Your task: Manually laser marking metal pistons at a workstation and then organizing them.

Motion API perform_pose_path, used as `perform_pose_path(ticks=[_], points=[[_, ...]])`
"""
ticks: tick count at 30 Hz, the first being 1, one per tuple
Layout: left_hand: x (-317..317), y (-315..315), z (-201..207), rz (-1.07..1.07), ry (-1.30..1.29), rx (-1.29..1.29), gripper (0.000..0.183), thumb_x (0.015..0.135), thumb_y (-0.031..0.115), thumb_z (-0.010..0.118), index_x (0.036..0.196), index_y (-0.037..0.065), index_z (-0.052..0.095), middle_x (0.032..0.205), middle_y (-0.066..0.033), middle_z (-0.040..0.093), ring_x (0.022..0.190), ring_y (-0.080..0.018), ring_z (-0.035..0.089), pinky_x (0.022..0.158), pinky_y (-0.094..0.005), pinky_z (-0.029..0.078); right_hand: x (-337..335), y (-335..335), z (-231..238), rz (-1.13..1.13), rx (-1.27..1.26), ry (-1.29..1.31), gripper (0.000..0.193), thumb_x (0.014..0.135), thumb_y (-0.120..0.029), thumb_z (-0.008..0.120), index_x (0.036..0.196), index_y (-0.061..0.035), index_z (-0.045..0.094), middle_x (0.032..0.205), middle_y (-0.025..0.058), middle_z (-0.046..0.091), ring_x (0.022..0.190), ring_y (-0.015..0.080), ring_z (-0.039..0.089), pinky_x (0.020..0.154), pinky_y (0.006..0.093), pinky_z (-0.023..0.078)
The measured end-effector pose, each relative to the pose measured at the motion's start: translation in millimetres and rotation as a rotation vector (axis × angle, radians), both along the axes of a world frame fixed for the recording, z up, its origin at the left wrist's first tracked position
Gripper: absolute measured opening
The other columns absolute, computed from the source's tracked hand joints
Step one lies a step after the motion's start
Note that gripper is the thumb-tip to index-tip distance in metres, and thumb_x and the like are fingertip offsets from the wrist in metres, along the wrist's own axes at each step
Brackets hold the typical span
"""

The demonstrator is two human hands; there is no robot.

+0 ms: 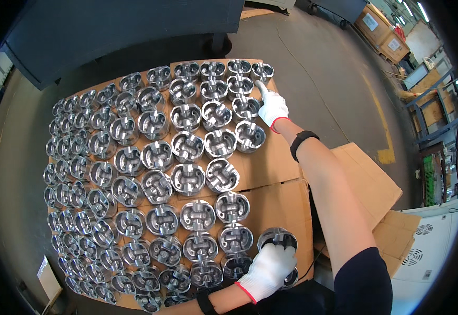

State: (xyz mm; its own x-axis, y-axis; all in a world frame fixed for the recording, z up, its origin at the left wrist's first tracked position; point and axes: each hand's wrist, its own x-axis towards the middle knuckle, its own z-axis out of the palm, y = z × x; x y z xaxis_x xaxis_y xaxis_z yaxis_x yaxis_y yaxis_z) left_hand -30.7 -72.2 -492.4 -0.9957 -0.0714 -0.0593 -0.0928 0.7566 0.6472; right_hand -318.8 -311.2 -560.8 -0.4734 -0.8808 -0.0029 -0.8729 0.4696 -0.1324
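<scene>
Rows of shiny metal pistons stand hollow side up on a cardboard-covered table. My left hand, in a white knit glove with a red cuff, is at the near right, its fingers hooked into the hollow of a piston. Another piston is partly hidden beside that hand. At the far right corner, my gloved right hand reaches with its index finger stretched toward a corner piston; the fingertip appears to touch its near side. The other right fingers look loosely bent, with nothing visible in them.
Brown cardboard covers the table under the pistons. A dark grey cabinet stands beyond it. To the right are flattened cardboard boxes, a white vented housing, a blue metal rack and wooden crates.
</scene>
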Motion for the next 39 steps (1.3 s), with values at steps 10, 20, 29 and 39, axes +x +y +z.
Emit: perform_pose_path(ticks=[10,20,29,39], points=[[-36.0,-17.7,-25.3,0.075,0.01,-0.184,0.01,0.077,0.016,0.065,0.083,0.012,0.071,0.09,-0.0064,0.063,0.088,-0.0222,0.063,0.072,-0.0353,0.045,48.1,78.0,56.2,0.25,-0.164,-0.286,0.062,0.076,-0.001,0.054,0.137,-0.0165,0.048,0.132,0.0192,0.054,0.123,0.0374,0.051,0.104,0.0436,0.043],[-60.4,-49.3,-52.3,0.252,0.1,-0.325,0.023,0.076,0.021,0.067,0.089,0.002,0.067,0.092,-0.0145,0.067,0.093,-0.0292,0.063,0.084,-0.0431,0.047,81.2,250.1,72.6,0.693,0.084,-0.076,0.054,0.068,-0.013,0.065,0.121,-0.0015,0.058,0.117,0.016,0.062,0.113,0.0317,0.057,0.101,0.0434,0.044],[5.8,-94.9,11.5,0.57,0.261,-0.087,0.022,0.073,0.022,0.072,0.09,0.009,0.067,0.106,-0.0102,0.063,0.107,-0.0302,0.058,0.095,-0.0454,0.043,105.0,243.0,36.5,0.582,0.348,-0.011,0.059,0.069,-0.018,0.072,0.123,-0.0034,0.054,0.109,0.0133,0.06,0.104,0.0301,0.059,0.096,0.0413,0.046],[32.2,-127.8,39.1,0.671,0.322,-0.139,0.028,0.073,0.02,0.074,0.098,0.009,0.069,0.112,-0.0098,0.064,0.11,-0.0305,0.058,0.096,-0.0441,0.042,63.8,182.3,67.9,0.601,0.274,0.081,0.027,0.065,-0.021,0.07,0.089,-0.0108,0.066,0.087,0.0114,0.066,0.086,0.0305,0.065,0.077,0.0396,0.053]])
